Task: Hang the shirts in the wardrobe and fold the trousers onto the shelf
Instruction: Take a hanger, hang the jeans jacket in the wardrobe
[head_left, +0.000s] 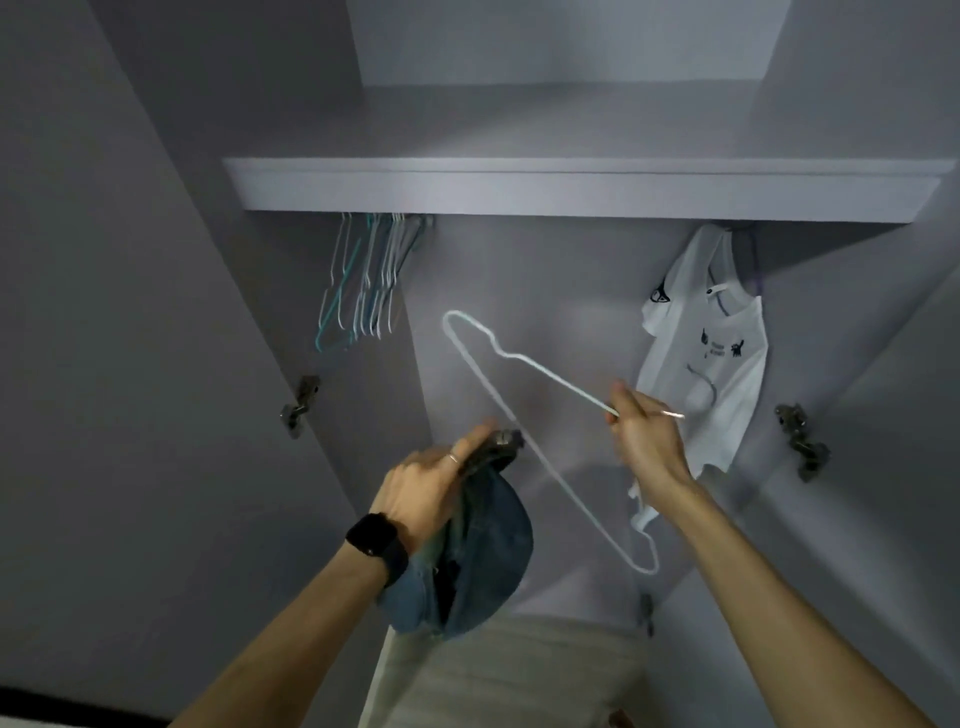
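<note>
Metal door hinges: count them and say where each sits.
2. One grey metal hinge sits at left, below the bunched wire hangers; the other hinge at right, beside the hanging white T-shirt. A blurred fitting lower down may be a third.

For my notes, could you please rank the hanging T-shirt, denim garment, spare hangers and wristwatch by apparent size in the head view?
1. hanging T-shirt and denim garment: alike, the denim being nearer
2. spare hangers
3. wristwatch

Both forearms reach forward, left hand (426, 483) gripping denim trousers (483, 561), right hand (644, 436) pinching a wire hanger (558, 384).
</note>
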